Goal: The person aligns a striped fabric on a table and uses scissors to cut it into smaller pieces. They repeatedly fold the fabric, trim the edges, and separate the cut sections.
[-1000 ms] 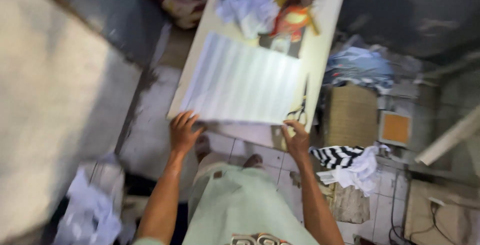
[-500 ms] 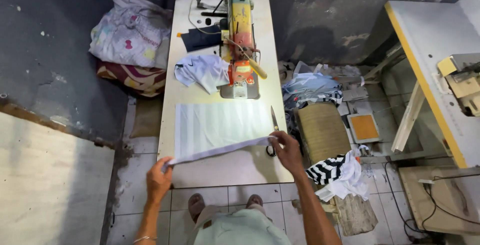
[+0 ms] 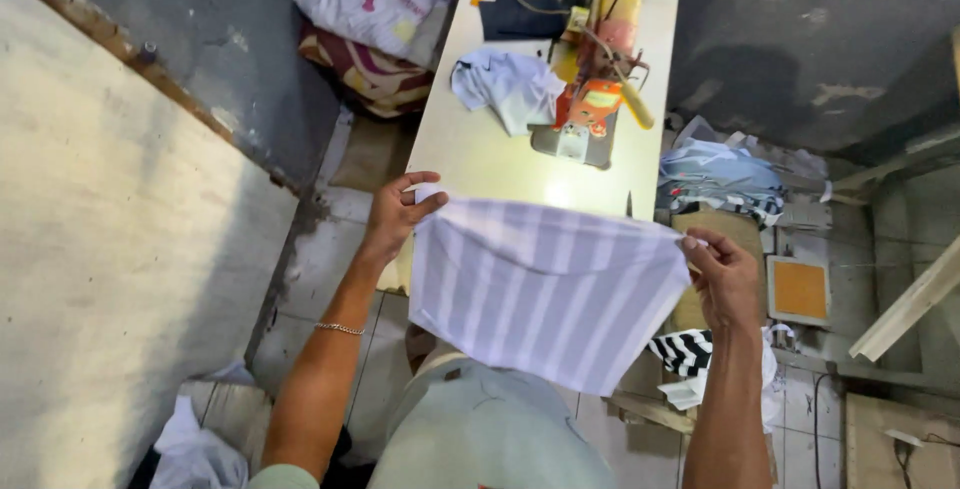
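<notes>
Cream counter (image 3: 470, 154) carries a sewing machine (image 3: 595, 99). Striped cloth (image 3: 545, 289) hangs lifted before it, left hand (image 3: 398, 214) and right hand (image 3: 722, 274) fingers clamped on upper corners. Next move likely demands level, taut corners.

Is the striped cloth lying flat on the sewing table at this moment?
No, the striped cloth hangs in the air, held at its top corners by the left hand and right hand.
</notes>
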